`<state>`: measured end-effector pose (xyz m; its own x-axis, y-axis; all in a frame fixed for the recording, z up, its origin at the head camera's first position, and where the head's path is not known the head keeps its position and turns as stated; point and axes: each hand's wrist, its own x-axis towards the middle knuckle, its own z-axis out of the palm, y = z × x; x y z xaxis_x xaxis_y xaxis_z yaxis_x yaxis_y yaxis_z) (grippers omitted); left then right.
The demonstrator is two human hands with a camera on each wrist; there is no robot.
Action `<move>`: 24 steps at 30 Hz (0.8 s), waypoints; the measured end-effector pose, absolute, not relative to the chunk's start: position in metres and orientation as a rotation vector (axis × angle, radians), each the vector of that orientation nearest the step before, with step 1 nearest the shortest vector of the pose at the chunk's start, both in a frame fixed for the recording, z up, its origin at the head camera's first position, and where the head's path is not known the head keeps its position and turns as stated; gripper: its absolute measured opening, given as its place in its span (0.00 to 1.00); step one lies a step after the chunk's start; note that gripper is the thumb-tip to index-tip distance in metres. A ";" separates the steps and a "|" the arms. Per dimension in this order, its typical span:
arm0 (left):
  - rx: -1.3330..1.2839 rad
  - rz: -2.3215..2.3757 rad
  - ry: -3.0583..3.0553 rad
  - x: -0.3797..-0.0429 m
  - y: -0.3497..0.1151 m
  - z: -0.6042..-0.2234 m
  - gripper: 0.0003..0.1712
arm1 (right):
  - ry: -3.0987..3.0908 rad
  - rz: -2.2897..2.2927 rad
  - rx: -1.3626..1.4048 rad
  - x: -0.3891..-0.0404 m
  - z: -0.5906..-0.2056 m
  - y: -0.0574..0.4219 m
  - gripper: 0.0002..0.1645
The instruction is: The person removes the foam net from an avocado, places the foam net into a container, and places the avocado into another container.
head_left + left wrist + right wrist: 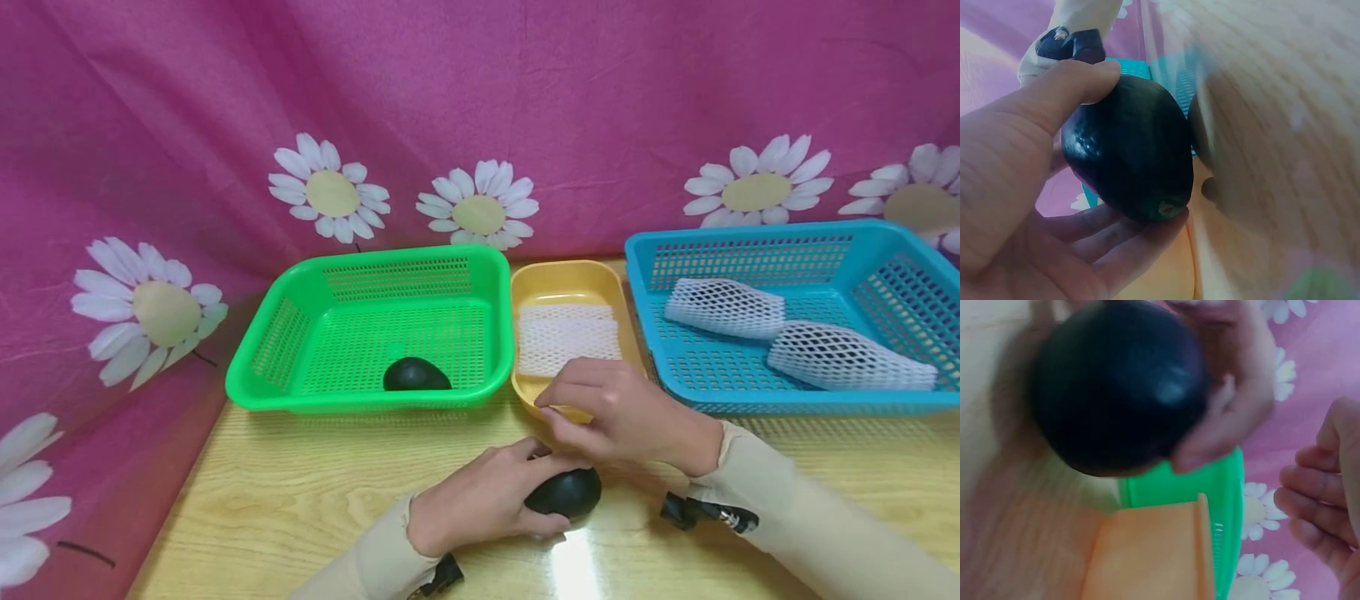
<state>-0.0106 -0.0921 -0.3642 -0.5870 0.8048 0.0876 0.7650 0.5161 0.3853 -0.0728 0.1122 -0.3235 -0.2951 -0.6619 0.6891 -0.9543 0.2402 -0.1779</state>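
Worktop [307, 487] runs under everything. Blue basket [795, 400] sits ahead and to the right of the hands, green basket [360, 402] ahead and to the left, yellow tray [564, 279] between them, straight ahead. Left hand [491, 500] grips, thumb on one side of its load, fingers round the other. Right hand [630, 417] is over the tray's near end, fingers loosely bent, nothing visible in them. Two net-wrapped pieces [840, 357] lie in the blue basket, beyond the right hand and off to its right. White netting [566, 333] lies flat in the tray, just past the right fingertips. Dark fruit [566, 493] is in the left grip, so left is the nearer hand; it sits on the body side of the right hand, with a clear gap between them in the right wrist view. Its long axis seems to run thumb to fingertips, foreshortening makes that rough. Second fruit [415, 374] is in the green basket, ahead and left of the left hand. Smallest: stem scar [1166, 208] on the held fruit, facing the left fingertips.
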 end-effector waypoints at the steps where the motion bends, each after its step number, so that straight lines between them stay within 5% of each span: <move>1: 1.374 0.590 2.649 -0.011 -0.092 -0.364 0.36 | -2.004 0.804 1.490 -0.072 -0.325 0.111 0.03; 24: 1.364 0.609 2.702 -0.008 -0.093 -0.363 0.28 | -1.851 0.922 1.508 -0.071 -0.362 0.108 0.04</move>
<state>-0.0083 -0.0928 -0.3633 -0.6083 0.7835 0.1270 0.7623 0.5321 0.3685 -0.0706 0.1083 -0.3624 -0.1983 -0.5838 0.7873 -0.9801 0.1246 -0.1545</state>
